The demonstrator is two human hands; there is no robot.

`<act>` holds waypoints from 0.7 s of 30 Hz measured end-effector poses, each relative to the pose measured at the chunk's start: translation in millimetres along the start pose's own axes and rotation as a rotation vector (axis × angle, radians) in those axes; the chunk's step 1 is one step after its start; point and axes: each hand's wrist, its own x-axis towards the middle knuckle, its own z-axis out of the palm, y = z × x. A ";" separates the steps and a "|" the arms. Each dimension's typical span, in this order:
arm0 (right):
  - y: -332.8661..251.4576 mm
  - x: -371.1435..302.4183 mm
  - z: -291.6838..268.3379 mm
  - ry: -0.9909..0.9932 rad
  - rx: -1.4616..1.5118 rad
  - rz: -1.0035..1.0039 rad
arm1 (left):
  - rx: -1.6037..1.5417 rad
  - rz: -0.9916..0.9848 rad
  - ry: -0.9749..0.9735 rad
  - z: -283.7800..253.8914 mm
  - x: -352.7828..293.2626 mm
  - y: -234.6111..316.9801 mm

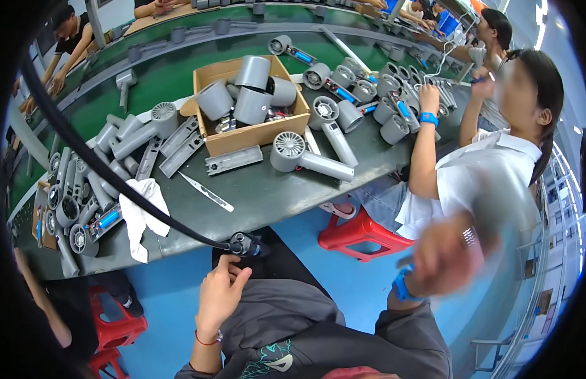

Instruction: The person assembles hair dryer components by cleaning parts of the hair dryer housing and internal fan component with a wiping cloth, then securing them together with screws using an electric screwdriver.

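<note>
My right hand (446, 258), smeared by motion and with a blue wrist strap, is raised at the right side. It is closed around a grey handheld fan (504, 197), whose blurred wide end sticks out beyond the fingers; its details cannot be made out. Over my lap is my left hand (222, 292), loosely curled, thumb apart, with nothing in it. Just beyond its fingertips sits a black fitting (245, 245) at the end of a thick black cable (116, 180). On the bench, nearest to me, lie white tweezers (206, 192) and a grey fan (293, 153) with a round grille.
A cardboard box (255, 140) of grey cylinders stands on the dark bench (267, 202). Fan parts pile up on both sides; a white cloth (144, 215) hangs over the front edge. A co-worker (489, 158) sits close at right on a red stool (363, 235).
</note>
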 end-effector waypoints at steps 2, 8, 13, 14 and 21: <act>-1.0 -8.2 -30.3 0.017 0.189 0.466 | 0.026 0.016 -0.030 -1.1 0.2 0.9; -5.1 -3.4 21.8 0.159 -0.475 -0.214 | 0.040 -0.043 -0.107 2.3 6.0 -20.6; -9.4 -9.3 -39.0 0.114 -0.200 0.647 | 0.138 -0.101 -0.099 8.2 7.9 -20.8; -8.4 -15.6 -42.7 0.119 -0.196 0.641 | 0.146 -0.102 -0.097 7.9 10.2 -27.7; -31.7 -71.4 -21.2 0.689 0.011 0.987 | 0.333 -0.064 -0.338 4.9 11.0 -8.9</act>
